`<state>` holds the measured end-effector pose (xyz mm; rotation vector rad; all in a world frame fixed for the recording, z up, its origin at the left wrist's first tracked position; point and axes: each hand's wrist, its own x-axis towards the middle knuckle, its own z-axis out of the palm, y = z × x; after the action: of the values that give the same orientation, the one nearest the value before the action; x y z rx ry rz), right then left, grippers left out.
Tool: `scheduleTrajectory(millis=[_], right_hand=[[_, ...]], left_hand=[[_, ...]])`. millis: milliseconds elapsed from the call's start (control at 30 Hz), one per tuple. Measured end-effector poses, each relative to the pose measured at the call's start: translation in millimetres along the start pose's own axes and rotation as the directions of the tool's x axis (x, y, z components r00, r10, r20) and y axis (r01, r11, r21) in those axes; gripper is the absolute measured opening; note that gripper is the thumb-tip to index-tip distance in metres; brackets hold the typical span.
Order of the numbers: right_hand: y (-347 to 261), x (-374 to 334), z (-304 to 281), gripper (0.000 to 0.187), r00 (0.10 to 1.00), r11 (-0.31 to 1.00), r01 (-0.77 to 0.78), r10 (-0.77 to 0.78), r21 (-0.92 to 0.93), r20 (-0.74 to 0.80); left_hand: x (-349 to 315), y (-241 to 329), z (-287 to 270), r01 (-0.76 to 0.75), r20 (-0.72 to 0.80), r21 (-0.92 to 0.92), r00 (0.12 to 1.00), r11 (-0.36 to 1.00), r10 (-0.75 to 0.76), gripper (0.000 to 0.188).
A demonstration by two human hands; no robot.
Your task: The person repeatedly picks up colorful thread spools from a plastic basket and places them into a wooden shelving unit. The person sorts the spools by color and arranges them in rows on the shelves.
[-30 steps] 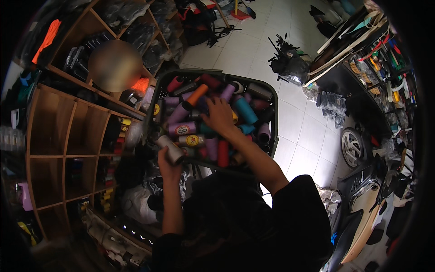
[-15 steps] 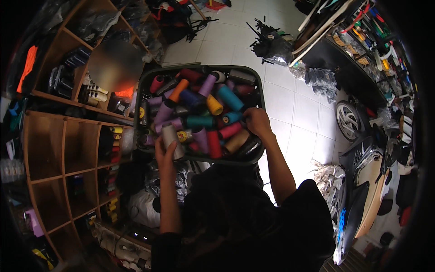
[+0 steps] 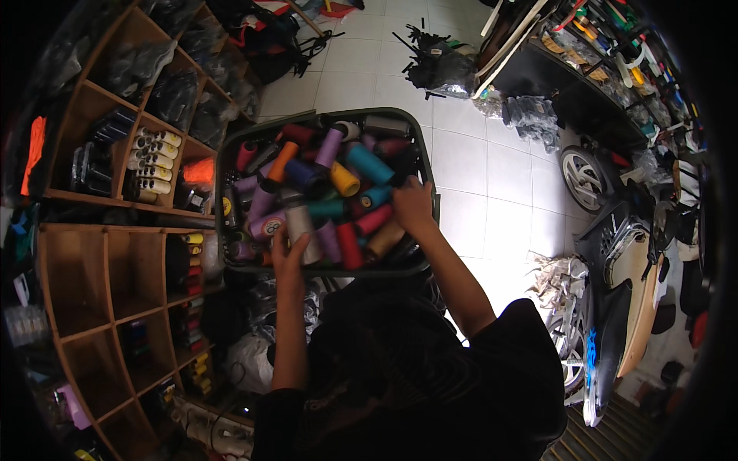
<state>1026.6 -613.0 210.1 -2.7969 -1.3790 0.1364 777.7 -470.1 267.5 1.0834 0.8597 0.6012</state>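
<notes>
A dark green plastic basket (image 3: 330, 272) heaped with thread spools is in front of me. My left hand (image 3: 289, 257) is closed around a pale grey spool (image 3: 300, 230) at the basket's near side, slightly blurred. At the right side, my right hand (image 3: 413, 206) has its fingers curled over the dark far-right spools; what they grip is hidden. Between the hands lie a red spool (image 3: 349, 246), a tan spool (image 3: 384, 240) and a pink one (image 3: 373, 218). Farther in are a yellow spool (image 3: 344, 181), a teal spool (image 3: 369, 164) and an orange one (image 3: 284, 160).
Wooden cubby shelves (image 3: 108, 276) stand at the left, some holding spools and bagged goods. White floor tiles (image 3: 469, 169) run along the right, with a parked motorbike (image 3: 615, 300) beyond. Black bundles (image 3: 442, 65) lie on the floor ahead. A white plastic bag (image 3: 250, 361) sits by my left forearm.
The view has shifted a little, so basket and hands appear farther left. The grey spool in my left hand stands out less, and a round spool label shows beside it.
</notes>
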Motion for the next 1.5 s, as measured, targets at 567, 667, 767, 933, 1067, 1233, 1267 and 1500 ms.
scheduleTrajectory(millis=[567,667,767,933,1067,1233,1267,1500], right_hand=[[27,-6,-48,0.035,0.997,0.891,0.078,-0.064,0.448,-0.045],[28,-12,-71,0.039,0.997,0.838,0.038,0.002,0.545,-0.072],[32,-13,-86,0.042,0.988,0.785,0.026,0.072,0.619,-0.133],[25,-9,-95,0.042,0.974,0.442,0.067,0.166,0.894,-0.155],[-14,-9,-103,0.039,0.983,-0.006,-0.106,0.152,0.994,0.106],[-103,-17,-84,0.044,0.901,-0.495,-0.42,-0.331,0.761,0.282],[-126,-21,-76,0.045,0.856,-0.474,-0.499,-0.403,0.726,0.325],[-268,-71,-70,0.045,0.533,0.0,-0.685,-0.682,0.729,0.501]], left_hand=[[-1,4,-15,0.069,0.094,-0.289,0.995,0.955,-0.044,0.048],[-2,1,-13,0.066,0.081,-0.268,0.996,0.961,-0.046,0.049],[-4,10,-5,0.084,0.115,-0.372,0.992,0.924,-0.045,0.049],[-8,18,-8,0.089,0.167,-0.439,0.986,0.894,-0.016,0.051],[-22,17,-24,0.108,0.153,-0.515,0.988,0.85,-0.033,0.054],[-54,11,-59,0.067,0.044,-0.641,0.998,0.764,-0.051,0.056],[-61,8,-71,0.038,0.045,-0.66,0.999,0.75,-0.011,0.056],[-146,5,-147,-0.112,-0.185,-0.706,0.982,0.699,-0.03,0.055]])
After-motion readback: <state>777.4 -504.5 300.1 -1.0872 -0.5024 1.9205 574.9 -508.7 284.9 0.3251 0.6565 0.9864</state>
